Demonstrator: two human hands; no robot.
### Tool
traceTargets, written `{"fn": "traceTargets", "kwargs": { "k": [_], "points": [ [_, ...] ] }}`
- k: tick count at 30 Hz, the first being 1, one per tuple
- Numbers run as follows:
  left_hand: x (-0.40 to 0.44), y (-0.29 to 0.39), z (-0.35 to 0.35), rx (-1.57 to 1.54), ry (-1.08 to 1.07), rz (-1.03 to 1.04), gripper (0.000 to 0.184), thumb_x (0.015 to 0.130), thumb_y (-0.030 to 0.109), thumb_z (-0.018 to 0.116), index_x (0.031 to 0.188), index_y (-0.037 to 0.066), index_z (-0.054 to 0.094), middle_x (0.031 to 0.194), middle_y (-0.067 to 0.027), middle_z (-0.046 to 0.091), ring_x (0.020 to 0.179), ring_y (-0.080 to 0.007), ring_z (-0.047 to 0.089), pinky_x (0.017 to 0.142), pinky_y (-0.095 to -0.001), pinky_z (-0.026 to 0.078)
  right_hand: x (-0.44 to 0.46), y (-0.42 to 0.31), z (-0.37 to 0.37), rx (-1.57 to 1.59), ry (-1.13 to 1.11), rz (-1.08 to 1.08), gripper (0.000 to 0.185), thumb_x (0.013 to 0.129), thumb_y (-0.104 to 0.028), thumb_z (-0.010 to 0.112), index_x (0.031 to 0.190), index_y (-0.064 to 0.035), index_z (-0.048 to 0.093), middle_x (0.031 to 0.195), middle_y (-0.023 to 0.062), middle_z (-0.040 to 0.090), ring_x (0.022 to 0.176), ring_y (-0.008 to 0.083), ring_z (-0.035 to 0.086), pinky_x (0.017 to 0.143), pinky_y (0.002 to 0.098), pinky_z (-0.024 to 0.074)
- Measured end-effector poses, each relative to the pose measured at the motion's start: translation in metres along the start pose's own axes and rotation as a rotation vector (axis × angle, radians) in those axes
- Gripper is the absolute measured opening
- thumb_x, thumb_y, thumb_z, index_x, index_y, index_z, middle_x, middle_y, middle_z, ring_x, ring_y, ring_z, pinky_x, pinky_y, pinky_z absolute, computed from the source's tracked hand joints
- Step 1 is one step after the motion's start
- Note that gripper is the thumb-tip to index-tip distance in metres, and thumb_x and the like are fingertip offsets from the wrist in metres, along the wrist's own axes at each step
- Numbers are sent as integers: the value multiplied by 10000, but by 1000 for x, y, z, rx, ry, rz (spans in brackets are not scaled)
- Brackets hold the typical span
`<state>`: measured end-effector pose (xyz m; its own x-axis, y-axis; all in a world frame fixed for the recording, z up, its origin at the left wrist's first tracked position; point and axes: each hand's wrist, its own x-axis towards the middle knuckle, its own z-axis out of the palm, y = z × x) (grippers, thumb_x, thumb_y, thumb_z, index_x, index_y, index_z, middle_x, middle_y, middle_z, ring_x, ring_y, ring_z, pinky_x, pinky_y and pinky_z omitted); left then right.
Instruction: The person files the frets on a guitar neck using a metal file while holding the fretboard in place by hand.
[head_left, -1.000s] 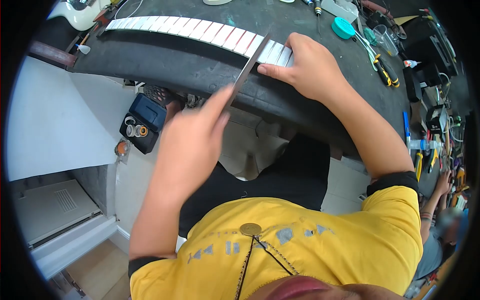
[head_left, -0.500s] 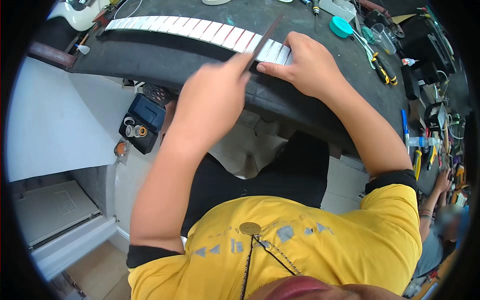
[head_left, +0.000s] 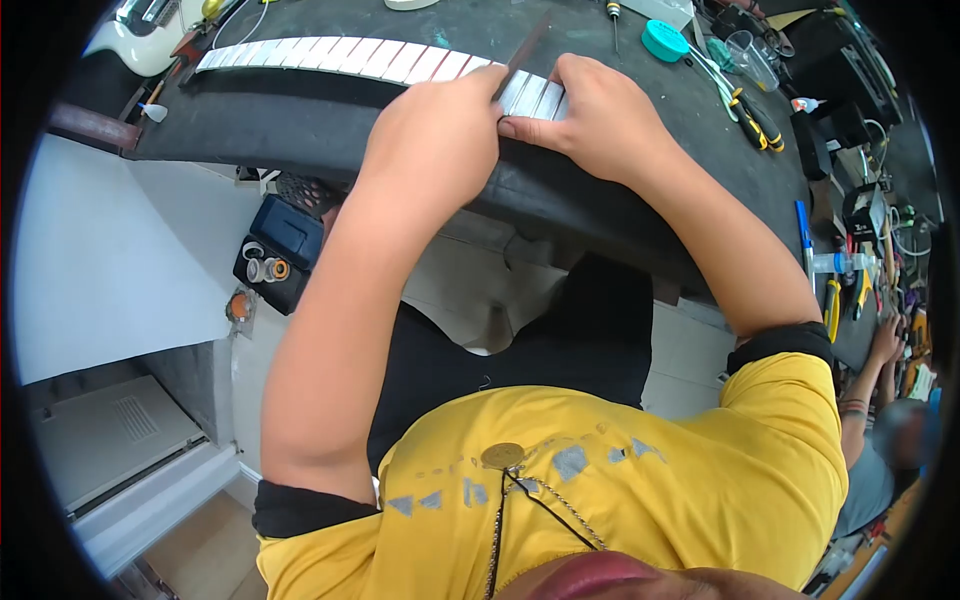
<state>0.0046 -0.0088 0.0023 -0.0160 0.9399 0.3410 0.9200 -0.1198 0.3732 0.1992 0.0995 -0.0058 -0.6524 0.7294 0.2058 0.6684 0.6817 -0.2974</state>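
Note:
A guitar neck (head_left: pixel 360 58), its fingerboard covered in whitish tape with bare fret lines between, lies along the near part of the bench. My left hand (head_left: pixel 432 140) is closed around a thin, dark file (head_left: pixel 527 50). The file crosses the neck at a slant, its far tip pointing away from me. Around the neck's right end is my right hand (head_left: pixel 605 120), with the thumb at the near edge and the fingers over the far edge. The left fingertips and the file's near end are hidden.
Yellow-black pliers (head_left: pixel 757 122), a turquoise lid (head_left: pixel 665 40) and a screwdriver (head_left: pixel 614 15) lie on the right of the dark bench (head_left: pixel 260 115). A white guitar body (head_left: pixel 140 45) is at far left. Another person's arm (head_left: pixel 860 385) shows at right.
My left hand has moved forward, away from my body, with the file across the neck. My right hand keeps its grip on the neck. The whole view has shifted slightly.

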Motion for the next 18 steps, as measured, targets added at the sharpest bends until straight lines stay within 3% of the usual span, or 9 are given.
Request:
{"fn": "traceTargets", "kwargs": {
  "k": [1, 3, 5, 8, 11, 12, 15, 18],
  "points": [
    [-15, 16, -21, -69, -104, -135, 351, 1088, 130, 699, 1430, 71, 746, 1057, -303, 787, 992, -510, 750, 872, -530, 604, 0, 1, 1, -2, 3, -9, 815, 903, -705, 865, 1081, 76, 713, 1133, 275, 762, 1094, 448, 750, 966, 509, 598],
    [-67, 20, -42, -94, -116, -218, 423, 1061, 52, 720, 1483, 81, 720, 1096, -301, 794, 1011, -504, 765, 887, -509, 614, 2, 1, 3, 9, 12, -4, 815, 906, -706, 863, 1086, 75, 712, 1132, 275, 762, 1095, 448, 751, 967, 509, 599],
    [-125, 14, -58, -94, -52, -139, 547, 1020, 44, 765, 1549, 168, 699, 890, -240, 768, 860, -483, 758, 787, -554, 595, 2, 1, 3, 16, 1, 7, 816, 909, -707, 860, 1089, 75, 711, 1130, 274, 761, 1094, 448, 751, 968, 509, 600],
    [-146, 16, -67, -116, -90, -187, 560, 1010, 21, 770, 1552, 143, 692, 850, -229, 750, 794, -466, 743, 745, -541, 587, 1, 0, 2, 12, -16, 20, 818, 911, -710, 858, 1088, 75, 708, 1122, 272, 760, 1087, 447, 751, 965, 510, 601],
    [-90, 12, -51, -9, -68, -78, 469, 1024, 63, 760, 1488, 117, 717, 859, -240, 756, 809, -469, 750, 744, -553, 592, 2, 2, 3, 13, 10, 2, 822, 906, -714, 862, 1080, 73, 706, 1108, 273, 757, 1076, 446, 749, 958, 511, 599],
    [-62, 16, -44, -34, -101, -134, 442, 1044, 62, 751, 1481, 123, 730, 1046, -299, 781, 953, -502, 751, 826, -528, 593, 1, 1, 2, 11, 8, 0, 822, 904, -715, 864, 1079, 72, 706, 1106, 273, 757, 1074, 446, 749, 956, 511, 598],
    [3, 7, -6, 46, -41, -19, 394, 1060, 101, 728, 1454, 104, 743, 993, -295, 778, 962, -511, 742, 838, -551, 591, 2, 1, 1, 14, 0, 7, 824, 896, -718, 871, 1071, 70, 705, 1095, 273, 758, 1067, 449, 749, 945, 512, 598],
    [-12, 12, -6, -57, -23, -119, 382, 1063, 94, 721, 1444, 88, 743, 1018, -295, 781, 970, -507, 747, 841, -547, 595, 1, 1, 0, 13, 2, 1, 821, 893, -717, 874, 1064, 69, 708, 1088, 270, 761, 1058, 450, 752, 934, 513, 601]
  ]
}}
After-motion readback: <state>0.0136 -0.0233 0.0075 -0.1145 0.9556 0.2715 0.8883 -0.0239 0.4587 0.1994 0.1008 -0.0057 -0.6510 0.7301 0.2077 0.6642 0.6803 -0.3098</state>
